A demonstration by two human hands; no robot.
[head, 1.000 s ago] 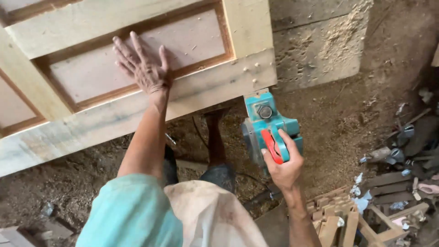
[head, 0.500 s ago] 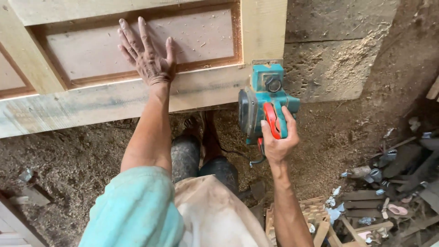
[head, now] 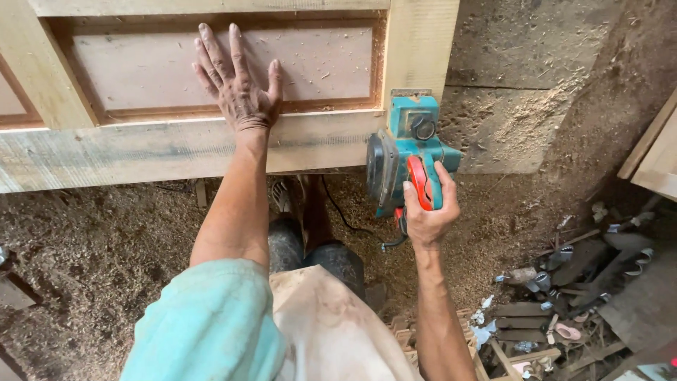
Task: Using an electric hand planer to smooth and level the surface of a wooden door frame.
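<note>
Two hands busy — your left hand point(head: 240, 92) lies flat, fingers spread, on the wooden door panel point(head: 211, 70); your right hand point(head: 429, 212) is clamped around the teal electric planer point(head: 409, 155) at the door's corner edge.

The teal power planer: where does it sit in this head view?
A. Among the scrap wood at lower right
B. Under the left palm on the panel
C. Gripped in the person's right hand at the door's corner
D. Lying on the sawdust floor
C: the right hand grips the teal power planer against the wooden door corner, while the left hand lies flat on the panel.
</note>
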